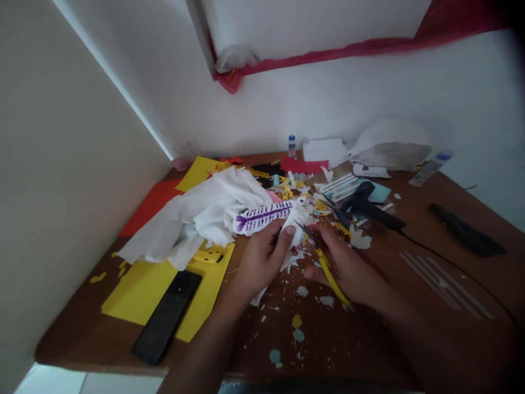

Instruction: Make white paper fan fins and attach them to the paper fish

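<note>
Near the middle of the table, my left hand (260, 262) pinches a piece of white paper (290, 225) between thumb and fingers. A pair of scissors (327, 271) with yellow handles is in my right hand (350, 268), its blades pointing up and left against the paper's right side. Just beyond my left hand lies a white paper shape (264, 217) with purple feather-like strokes; whether it joins the held piece I cannot tell. Crumpled white tissue (213, 202) spreads to its left. Small paper scraps (302, 291) are scattered below my hands.
A black phone (168, 317) rests on a yellow sheet (127, 290) at the left. To the right are a black glue gun (373, 208) with a cable, clear sticks (447, 284) and a dark elongated object (467, 230). A blue-capped bottle (291, 146) stands by the wall.
</note>
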